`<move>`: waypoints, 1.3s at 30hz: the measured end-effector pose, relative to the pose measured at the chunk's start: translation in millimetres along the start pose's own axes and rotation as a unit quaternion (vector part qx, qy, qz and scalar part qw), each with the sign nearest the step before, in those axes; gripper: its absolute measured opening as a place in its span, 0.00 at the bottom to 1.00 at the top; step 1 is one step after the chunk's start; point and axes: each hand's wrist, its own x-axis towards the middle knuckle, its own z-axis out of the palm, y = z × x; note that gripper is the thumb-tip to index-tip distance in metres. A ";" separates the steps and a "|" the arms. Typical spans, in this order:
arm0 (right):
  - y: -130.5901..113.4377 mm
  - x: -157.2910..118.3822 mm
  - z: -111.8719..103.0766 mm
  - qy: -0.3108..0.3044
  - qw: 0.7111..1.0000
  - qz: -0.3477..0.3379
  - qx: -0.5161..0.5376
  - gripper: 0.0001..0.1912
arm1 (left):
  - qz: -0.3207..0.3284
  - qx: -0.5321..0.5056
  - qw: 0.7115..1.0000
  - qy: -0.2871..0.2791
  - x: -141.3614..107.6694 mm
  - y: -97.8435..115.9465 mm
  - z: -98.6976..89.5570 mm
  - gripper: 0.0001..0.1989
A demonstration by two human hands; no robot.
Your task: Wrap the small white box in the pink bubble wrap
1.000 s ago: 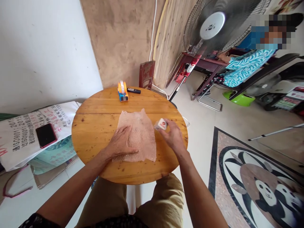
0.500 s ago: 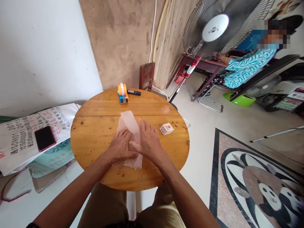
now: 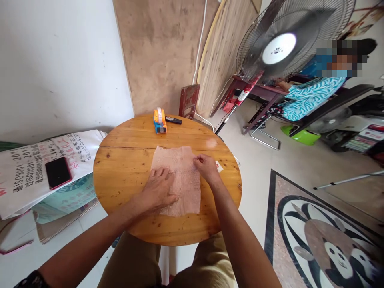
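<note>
A sheet of pinkish, see-through bubble wrap (image 3: 186,188) lies spread on the round wooden table (image 3: 120,160). My left hand (image 3: 160,188) rests flat on its left part, fingers spread. At the upper right edge of the sheet, my right hand (image 3: 205,166) is closed in a pinch on that edge. Partly hidden behind my right hand is a small white box (image 3: 219,166). An orange and blue tape dispenser (image 3: 160,121) stands at the far side, with a black pen-like device (image 3: 173,120) beside it.
On white sacks (image 3: 87,150) left of the table lies a phone (image 3: 58,173). A red chair (image 3: 189,101) stands behind the table. Beyond, a standing fan (image 3: 279,49) is at the right, near a seated person (image 3: 315,96) at a desk.
The bubble wrap, folded narrow before, is now opened out wider to the right. My right hand has moved right with its edge and closed. The view has shifted slightly.
</note>
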 end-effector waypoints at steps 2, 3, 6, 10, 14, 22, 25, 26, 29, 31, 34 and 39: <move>4.5 0.3 4.7 0.000 1.000 0.007 -0.007 0.12 | 0.022 0.024 0.999 -0.002 6.3 5.0 -7.9 0.26; 5.8 0.6 6.9 -0.001 1.000 0.012 -0.011 0.13 | 0.032 0.031 0.999 0.001 11.1 6.8 -10.4 0.23; 7.3 2.3 11.9 -0.004 0.999 0.025 -0.033 0.13 | 0.054 0.032 0.998 -0.004 27.2 8.2 -10.7 0.23; 4.6 5.3 16.8 -0.001 0.996 0.033 -0.079 0.16 | 0.062 0.009 0.998 -0.021 38.7 2.9 0.9 0.31; -0.7 2.8 23.5 0.007 0.981 0.018 -0.191 0.20 | 0.058 -0.011 0.998 -0.017 35.9 -4.2 13.8 0.38; -2.1 -23.4 19.5 0.081 0.946 -0.109 -0.294 0.08 | 0.071 -0.043 0.995 -0.057 34.3 -17.9 14.5 0.44; -5.1 -31.5 16.8 0.070 0.931 -0.202 -0.296 0.07 | 0.067 -0.046 0.995 -0.059 34.7 -17.9 12.1 0.46; -6.4 -34.6 16.0 0.071 0.933 -0.212 -0.283 0.07 | 0.065 -0.046 0.995 -0.057 34.7 -17.6 12.0 0.47; -10.7 -48.6 12.2 0.098 0.955 -0.179 -0.216 0.08 | 0.068 -0.051 0.995 -0.050 34.6 -17.6 13.5 0.45; -14.4 -62.1 9.0 0.103 0.971 -0.140 -0.162 0.09 | 0.074 -0.055 0.995 -0.045 34.7 -18.2 15.8 0.44; -23.0 -80.1 6.9 0.020 0.978 -0.187 -0.084 0.08 | 0.073 -0.063 0.995 -0.031 34.8 -18.8 19.7 0.41; -33.1 -67.6 15.2 -0.057 0.959 -0.254 -0.112 0.23 | 0.069 -0.073 0.995 -0.026 35.3 -18.9 19.6 0.41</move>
